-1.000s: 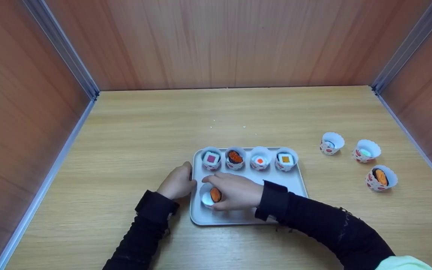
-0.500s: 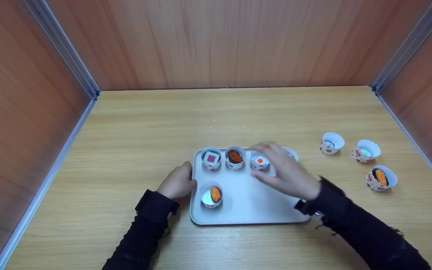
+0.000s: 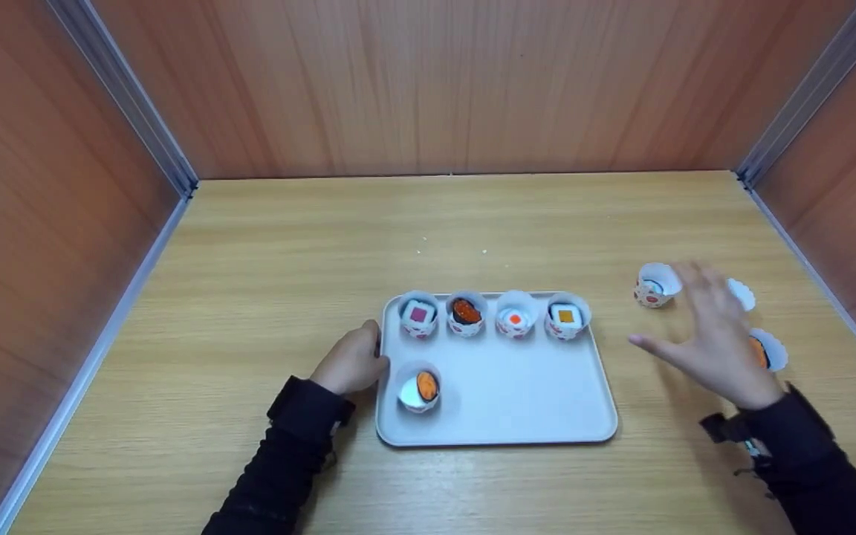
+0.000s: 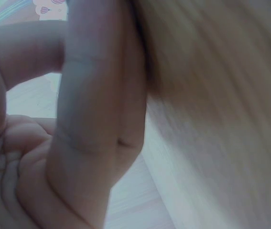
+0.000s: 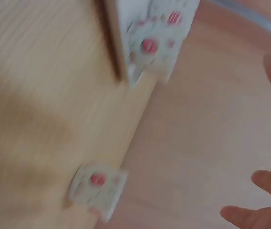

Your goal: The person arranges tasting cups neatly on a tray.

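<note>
At the left edge of a white tray (image 3: 517, 394), my left hand (image 3: 351, 360) holds the rim between thumb and fingers. My right hand (image 3: 718, 342) is over the table to the right, fingers spread, holding nothing. It partly hides two patterned paper cups: one behind its fingers (image 3: 741, 293) and one with an orange-topped sushi piece (image 3: 770, 351). Just left of its fingertips stands another paper cup (image 3: 657, 285). On the tray, a paper cup with an orange-topped piece (image 3: 419, 388) sits at front left.
Along the tray's back side runs a row of several paper cups with sushi-like pieces, among them one with red roe (image 3: 467, 312) and one with a yellow square (image 3: 567, 316). Wood-grain panels (image 3: 435, 89) wall in the table. Small white crumbs lie behind the tray.
My right hand has let go of the front-left cup on the tray and swung right, across the tray, to the cups on the table. My left hand has stayed on the rim.
</note>
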`<state>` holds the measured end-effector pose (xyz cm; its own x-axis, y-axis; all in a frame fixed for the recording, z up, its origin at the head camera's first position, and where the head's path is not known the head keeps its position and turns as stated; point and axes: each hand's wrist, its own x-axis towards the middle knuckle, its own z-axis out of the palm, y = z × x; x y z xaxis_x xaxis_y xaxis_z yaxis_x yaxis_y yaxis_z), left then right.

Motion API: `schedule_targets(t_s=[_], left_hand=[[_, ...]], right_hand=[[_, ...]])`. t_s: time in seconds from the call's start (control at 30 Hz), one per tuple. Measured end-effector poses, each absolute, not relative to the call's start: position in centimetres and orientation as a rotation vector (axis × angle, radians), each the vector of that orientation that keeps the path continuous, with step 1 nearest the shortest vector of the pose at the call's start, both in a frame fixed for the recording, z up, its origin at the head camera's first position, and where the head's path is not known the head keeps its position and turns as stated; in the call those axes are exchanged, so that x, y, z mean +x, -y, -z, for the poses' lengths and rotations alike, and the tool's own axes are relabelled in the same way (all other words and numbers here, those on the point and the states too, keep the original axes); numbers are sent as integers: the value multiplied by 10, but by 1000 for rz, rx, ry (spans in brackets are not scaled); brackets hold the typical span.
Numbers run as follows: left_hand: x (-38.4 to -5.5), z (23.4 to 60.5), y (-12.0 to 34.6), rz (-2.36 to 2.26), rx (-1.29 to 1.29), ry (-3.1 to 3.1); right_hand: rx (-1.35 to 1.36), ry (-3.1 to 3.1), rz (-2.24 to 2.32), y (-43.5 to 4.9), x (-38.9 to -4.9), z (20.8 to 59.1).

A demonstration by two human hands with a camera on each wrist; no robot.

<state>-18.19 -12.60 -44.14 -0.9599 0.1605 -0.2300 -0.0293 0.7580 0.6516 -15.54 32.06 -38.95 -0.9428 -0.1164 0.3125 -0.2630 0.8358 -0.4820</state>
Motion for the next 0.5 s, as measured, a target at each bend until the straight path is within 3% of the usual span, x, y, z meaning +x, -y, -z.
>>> schedule_targets(t_s=[0.23,0.5], left_hand=[[-182,440,126,-1006,82,-2664],[-181,442,128,-989,166,-2728]], right_hand=[[-71,2871,-788,-372,-153,398],[-278,2980,-816,-412,-150,419]])
